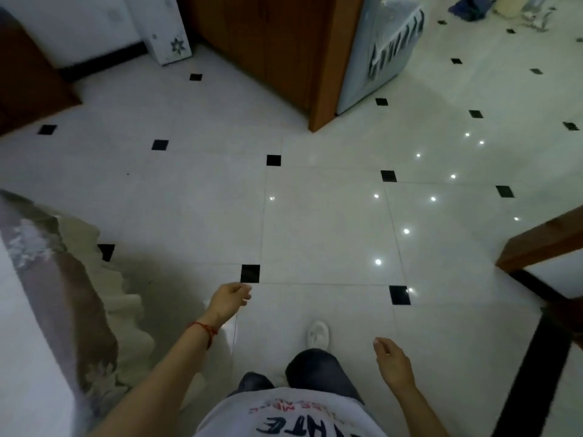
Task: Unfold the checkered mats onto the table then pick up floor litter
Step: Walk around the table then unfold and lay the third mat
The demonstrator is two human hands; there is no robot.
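I am looking down at a white tiled floor point(325, 225) with small black inset squares. My left hand point(228, 301) hangs in front of me with its fingers loosely curled and nothing in it; a red string circles its wrist. My right hand point(391, 361) is lower right, fingers relaxed and apart, also holding nothing. No checkered mat is in view. Small scraps of litter point(536, 20) lie on the floor at the far top right, far from both hands.
A wooden door frame point(325, 74) stands ahead with a pale blue appliance point(378, 48) beside it. A cloth-covered piece of furniture point(47, 279) fills the left edge. A wooden frame edge point(542, 241) juts in at the right. My white shoe point(318, 334) steps forward.
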